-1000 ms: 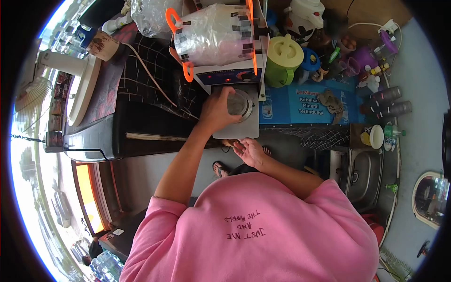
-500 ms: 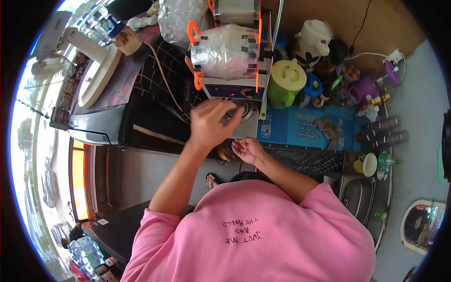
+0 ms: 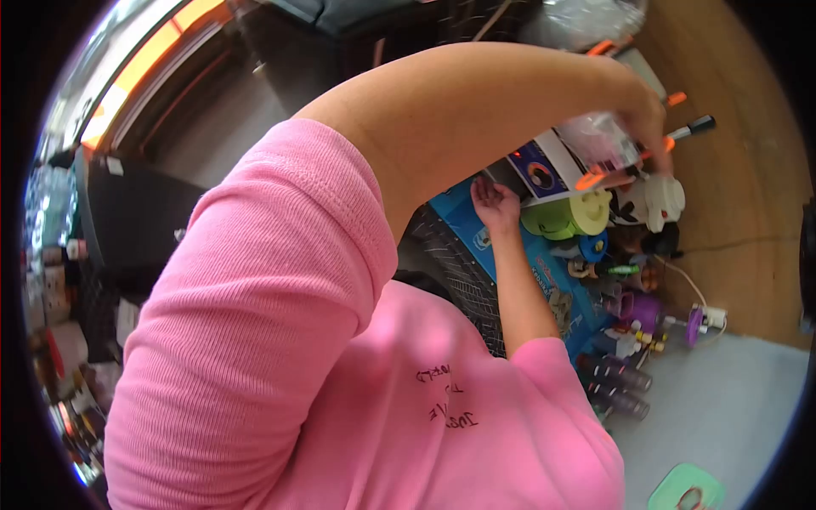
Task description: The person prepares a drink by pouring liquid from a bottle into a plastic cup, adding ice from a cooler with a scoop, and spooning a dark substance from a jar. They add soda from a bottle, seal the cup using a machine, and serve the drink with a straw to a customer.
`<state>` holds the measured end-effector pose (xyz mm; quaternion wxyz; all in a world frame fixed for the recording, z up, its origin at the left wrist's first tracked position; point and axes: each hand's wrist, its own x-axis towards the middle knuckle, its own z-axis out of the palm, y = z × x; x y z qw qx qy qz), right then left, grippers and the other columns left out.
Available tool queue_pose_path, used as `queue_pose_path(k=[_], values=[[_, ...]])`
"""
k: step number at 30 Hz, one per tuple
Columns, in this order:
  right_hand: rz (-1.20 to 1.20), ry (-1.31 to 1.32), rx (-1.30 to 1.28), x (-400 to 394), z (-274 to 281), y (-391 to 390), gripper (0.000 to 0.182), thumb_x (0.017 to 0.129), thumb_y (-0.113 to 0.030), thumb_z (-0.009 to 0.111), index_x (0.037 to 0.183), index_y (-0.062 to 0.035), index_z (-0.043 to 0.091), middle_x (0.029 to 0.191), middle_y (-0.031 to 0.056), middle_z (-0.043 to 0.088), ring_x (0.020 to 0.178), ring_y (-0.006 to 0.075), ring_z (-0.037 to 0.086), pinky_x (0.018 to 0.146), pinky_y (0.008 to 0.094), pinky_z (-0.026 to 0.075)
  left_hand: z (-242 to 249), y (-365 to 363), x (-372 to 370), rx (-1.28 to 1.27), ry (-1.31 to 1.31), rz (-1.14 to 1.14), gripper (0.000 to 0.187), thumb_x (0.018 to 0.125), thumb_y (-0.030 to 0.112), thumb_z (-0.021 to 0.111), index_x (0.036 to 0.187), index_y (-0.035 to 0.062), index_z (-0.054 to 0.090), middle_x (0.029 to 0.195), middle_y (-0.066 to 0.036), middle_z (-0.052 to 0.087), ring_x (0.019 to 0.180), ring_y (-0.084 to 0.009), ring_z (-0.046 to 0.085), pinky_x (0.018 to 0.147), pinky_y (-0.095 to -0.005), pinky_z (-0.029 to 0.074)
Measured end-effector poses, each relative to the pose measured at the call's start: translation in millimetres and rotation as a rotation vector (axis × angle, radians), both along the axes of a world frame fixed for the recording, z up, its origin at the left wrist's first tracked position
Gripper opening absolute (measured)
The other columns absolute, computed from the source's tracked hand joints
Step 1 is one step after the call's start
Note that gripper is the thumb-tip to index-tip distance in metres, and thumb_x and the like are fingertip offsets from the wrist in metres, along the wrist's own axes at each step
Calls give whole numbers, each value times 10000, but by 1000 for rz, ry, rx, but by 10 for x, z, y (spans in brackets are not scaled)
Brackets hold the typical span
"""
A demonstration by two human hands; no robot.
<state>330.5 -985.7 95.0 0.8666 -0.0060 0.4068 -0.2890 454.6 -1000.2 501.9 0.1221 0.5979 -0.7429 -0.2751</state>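
Observation:
My left hand (image 3: 639, 106) reaches across to the top of a cup sealing machine with a control panel (image 3: 540, 170). Its fingers are blurred and lie beside a lever with a black grip (image 3: 699, 127); whether they close round it I cannot see. Beneath the hand is the machine's clear film roll (image 3: 597, 140), between orange holders. Palm up, my right hand (image 3: 495, 204) rests in front of the panel with loosely bent fingers and nothing in it. A green pitcher with a yellow lid (image 3: 586, 212) stands close by it.
On the blue counter cover (image 3: 544, 268) lies a crumpled cloth (image 3: 559, 308). A white kettle (image 3: 663, 202), a blue-lidded container (image 3: 592, 247) and purple items (image 3: 642, 310) stand along the wooden wall. Dark bottles (image 3: 616, 374) are at the counter's end.
My left hand has risen from the machine's front to its top, near the lever. My right hand stays low before the machine, palm up. The head view has turned and tilted.

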Motion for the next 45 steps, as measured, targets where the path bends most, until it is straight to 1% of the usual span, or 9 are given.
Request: queue_pose_path(k=[5, 9, 14, 18, 24, 31, 33, 37, 45], values=[[911, 499, -720, -359, 1182, 357, 392, 956, -140, 613, 1312, 23, 600, 1436, 163, 592, 1281, 278, 586, 1128, 454, 432, -372, 638, 19, -785, -416, -87, 723, 732, 712, 743, 1363, 370, 653, 1411, 31, 632, 1323, -260, 544, 1008, -506, 449], [1783, 335, -1399, -790, 2753, 137, 280, 945, -77, 660, 1190, 38, 732, 1187, 146, 751, 1102, 216, 701, 990, 372, 538, -845, 867, 120, -1324, -438, -76, 668, 763, 630, 769, 1380, 426, 614, 1450, 22, 587, 1348, -250, 505, 1029, -589, 407], [882, 196, -1975, -1513, 4264, -653, 58, 801, -60, 781, 789, -58, 724, 865, 117, 755, 811, 265, 713, 836, 467, 566, 38, 734, 190, -654, -245, -230, 821, 784, 771, 672, 1334, 162, 690, 1162, -132, 744, 1082, -334, 696, 987, -479, 516], [-31, 559, -1517, -1364, 5021, -2070, 237, 923, -248, 794, 938, -39, 682, 1020, 120, 684, 961, 210, 652, 897, 349, 544, -102, -155, 95, -334, -259, -117, 866, 720, 836, 657, 1267, 168, 728, 1152, -119, 746, 1109, -329, 691, 917, -485, 545], [-299, 1201, -1343, -1109, 4614, -4420, 481, 848, -413, 844, 1027, 2, 679, 984, 99, 701, 887, 202, 680, 847, 341, 559, -312, 368, 152, -689, -298, -78, 764, 728, 788, 664, 1198, 190, 737, 1058, -82, 766, 1001, -344, 723, 817, -485, 560], [-182, 665, -1010, -558, 4555, -3537, 291, 974, -277, 690, 795, -81, 573, 694, 25, 517, 608, 167, 512, 611, 329, 474, -478, 502, 165, -957, -325, -39, 649, 728, 708, 730, 1155, 220, 737, 993, -59, 734, 931, -314, 718, 742, -468, 543], [8, 509, -1161, -699, 4575, -3791, 388, 1000, -208, 627, 695, -139, 398, 592, -6, 341, 510, 159, 346, 559, 328, 384, -504, 488, 161, -1018, -319, 2, 652, 703, 706, 745, 1122, 206, 733, 1020, -48, 720, 936, -296, 707, 756, -461, 533], [-541, 419, -1567, -573, 4346, -692, 424, 1025, -143, 461, 656, -155, 254, 614, -15, 212, 537, 145, 218, 541, 316, 287, -484, 497, 189, -999, -297, 13, 635, 683, 677, 763, 1098, 198, 727, 1005, -51, 705, 941, -272, 695, 788, -445, 519], [-828, 438, -2392, -738, 2894, 635, 345, 893, -255, 586, 628, -87, 443, 585, 21, 385, 559, 194, 411, 514, 346, 341, -452, 461, 189, -1054, -162, 10, 619, 678, 577, 776, 1109, 143, 682, 979, -43, 626, 917, -256, 609, 863, -431, 460]])
